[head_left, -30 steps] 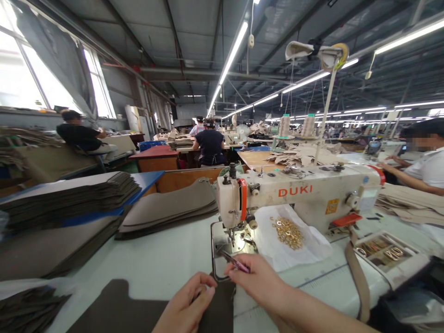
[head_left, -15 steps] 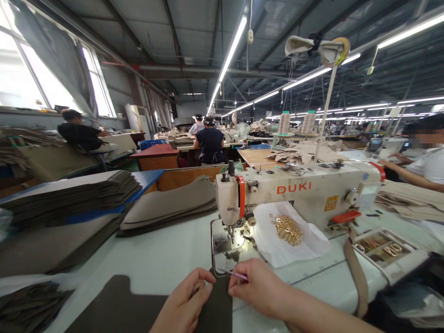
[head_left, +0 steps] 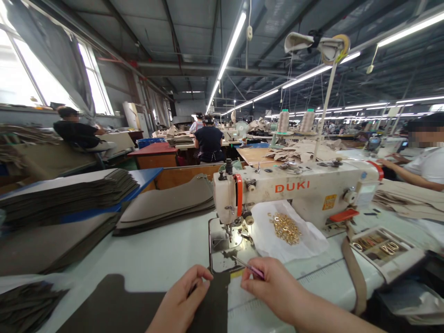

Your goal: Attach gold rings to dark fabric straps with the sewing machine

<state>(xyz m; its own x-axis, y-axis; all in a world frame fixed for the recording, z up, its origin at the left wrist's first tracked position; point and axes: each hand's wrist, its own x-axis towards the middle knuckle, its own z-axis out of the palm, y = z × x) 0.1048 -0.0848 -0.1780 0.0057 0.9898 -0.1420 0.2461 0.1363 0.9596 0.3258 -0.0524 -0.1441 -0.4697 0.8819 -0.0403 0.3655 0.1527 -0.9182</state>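
My left hand (head_left: 183, 298) rests over a dark grey-brown fabric piece (head_left: 114, 305). Its thumb and forefinger are pinched near the piece's upper right corner; what lies between them is hidden. In my right hand (head_left: 272, 286) is a slim pink-handled tool (head_left: 255, 271) with a thin metal tip. That tip points up and left, over the front of the metal needle plate (head_left: 218, 261). Beyond both hands stands a white sewing machine (head_left: 294, 185), its needle area (head_left: 229, 231) above the plate.
Gold-coloured rings (head_left: 286, 229) lie on a white sheet (head_left: 312, 243) beneath the machine arm. A compartmented box (head_left: 385, 249) and hanging strap (head_left: 354, 277) are at right. Stacked fabric pieces (head_left: 169, 203) lie left of the machine. Another person (head_left: 426, 162) works at far right.
My right hand has moved right, away from the left hand, taking the pink-handled tool along and showing more of it. The left hand stays pinched over the fabric.
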